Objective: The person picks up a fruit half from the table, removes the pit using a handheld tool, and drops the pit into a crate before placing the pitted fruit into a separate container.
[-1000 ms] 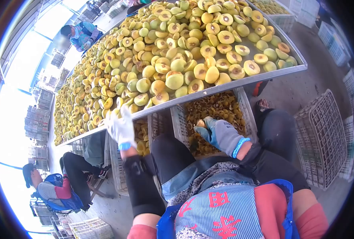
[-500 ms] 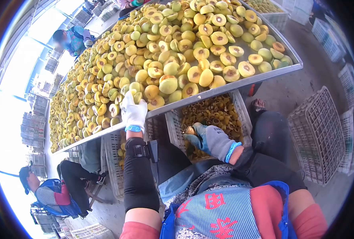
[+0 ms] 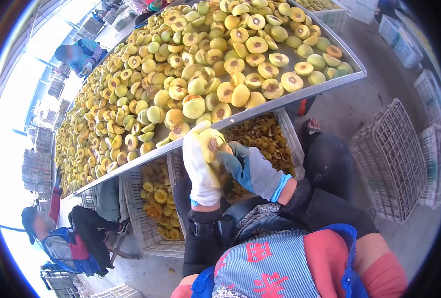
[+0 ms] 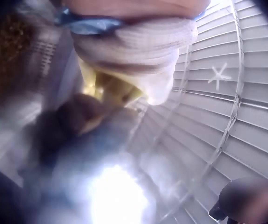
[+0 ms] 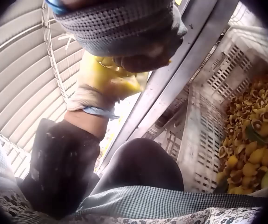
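My left hand (image 3: 198, 169), in a white glove, grips a yellow peach half (image 3: 211, 143) just below the table edge, its cut face turned toward the right hand. Yellow flesh (image 4: 117, 88) also shows under the glove in the left wrist view. In a grey-and-blue glove, my right hand (image 3: 255, 169) pinches a small brownish piece (image 3: 225, 148) right at the cut face; I cannot tell what it is. Curled fingers of that glove (image 5: 124, 32) overlap the fruit in the right wrist view. Halved peaches (image 3: 181, 64) heap the metal-edged table (image 3: 300, 97) beyond both hands.
Below the table edge, one crate (image 3: 292, 144) holds brownish fruit scraps and another crate (image 3: 136, 218) holds yellow pieces. An upright crate (image 3: 394, 159) stands at right. One person (image 3: 66, 243) sits at left; another person (image 3: 81, 54) is across the table.
The left hand went from the table's edge to the fruit heap, then came back toward the body with a peach half. Both hands are now together; the right still pinches its small piece.
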### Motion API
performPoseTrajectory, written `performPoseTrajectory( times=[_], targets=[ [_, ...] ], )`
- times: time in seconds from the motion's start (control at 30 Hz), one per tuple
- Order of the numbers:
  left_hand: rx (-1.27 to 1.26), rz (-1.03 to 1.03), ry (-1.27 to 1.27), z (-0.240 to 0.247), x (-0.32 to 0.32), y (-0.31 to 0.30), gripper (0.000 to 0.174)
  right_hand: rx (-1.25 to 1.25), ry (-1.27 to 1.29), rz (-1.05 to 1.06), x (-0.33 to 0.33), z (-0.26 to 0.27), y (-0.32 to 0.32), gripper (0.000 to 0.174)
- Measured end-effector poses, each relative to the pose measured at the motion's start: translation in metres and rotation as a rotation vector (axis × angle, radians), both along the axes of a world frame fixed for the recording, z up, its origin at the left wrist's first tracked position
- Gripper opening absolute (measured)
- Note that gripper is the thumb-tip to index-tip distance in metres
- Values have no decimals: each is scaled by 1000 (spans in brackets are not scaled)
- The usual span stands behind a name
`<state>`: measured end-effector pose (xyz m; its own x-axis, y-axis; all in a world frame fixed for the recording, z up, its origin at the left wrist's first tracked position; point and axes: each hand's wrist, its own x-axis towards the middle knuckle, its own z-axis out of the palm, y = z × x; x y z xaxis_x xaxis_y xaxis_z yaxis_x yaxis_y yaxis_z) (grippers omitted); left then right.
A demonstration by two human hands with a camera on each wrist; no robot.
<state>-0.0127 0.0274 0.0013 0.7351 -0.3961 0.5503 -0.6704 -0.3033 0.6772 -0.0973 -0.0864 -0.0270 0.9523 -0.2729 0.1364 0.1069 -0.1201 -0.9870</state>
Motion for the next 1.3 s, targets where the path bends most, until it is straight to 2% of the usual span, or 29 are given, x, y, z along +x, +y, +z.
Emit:
performPoseTrajectory(
  times=[0.03,0.1,0.13,0.23,0.33,0.43,0.5,0.7,0.8,0.83,0.93,1.03,1.07,1.13,1.2,1.23,1.3],
  targets=[
    [-193,-18,223,-4,-5,-6,37,29,36,15,-1,-2,-1,45],
    [-864,-146,1045,12,-20,-25,33,90,107,41,-1,-8,-3,46],
    [-839,-119,1050,14,-21,-26,38,106,114,47,-2,-7,-3,46],
    [-899,-114,1094,17,-21,-27,40,136,117,62,-4,-5,-5,48],
    [-844,-106,1049,14,-22,-28,41,152,116,68,-5,-5,-4,50],
    [-880,-108,1061,6,-22,-25,51,197,131,88,-6,-8,-2,51],
    [-875,-88,1034,10,-25,-26,48,219,78,75,-9,-9,2,52],
    [-761,-76,926,5,-30,-24,42,179,175,114,-8,-10,0,50],
    [-794,-86,937,1,-29,-22,41,419,115,163,-7,-15,7,47],
    [-812,-93,946,0,-28,-21,41,475,144,189,-7,-15,9,47],
    [-658,-40,823,-2,-34,-23,41,608,253,252,-8,-1,8,47],
    [-650,-34,836,-4,-32,-26,41,675,418,289,-10,16,-1,47],
    [-662,-87,913,-4,-28,-25,41,693,479,307,-10,22,-7,48],
    [-688,-196,1067,-5,-14,-15,40,616,391,260,-9,14,-8,48],
    [-492,-233,937,-8,-5,-6,45,422,100,135,-4,-10,0,48],
    [-393,-249,870,-11,-2,-2,47,217,115,70,-7,-13,-1,48],
    [-522,-279,1010,-6,-4,2,46,-189,136,-62,-11,-9,-9,47]
  ],
)
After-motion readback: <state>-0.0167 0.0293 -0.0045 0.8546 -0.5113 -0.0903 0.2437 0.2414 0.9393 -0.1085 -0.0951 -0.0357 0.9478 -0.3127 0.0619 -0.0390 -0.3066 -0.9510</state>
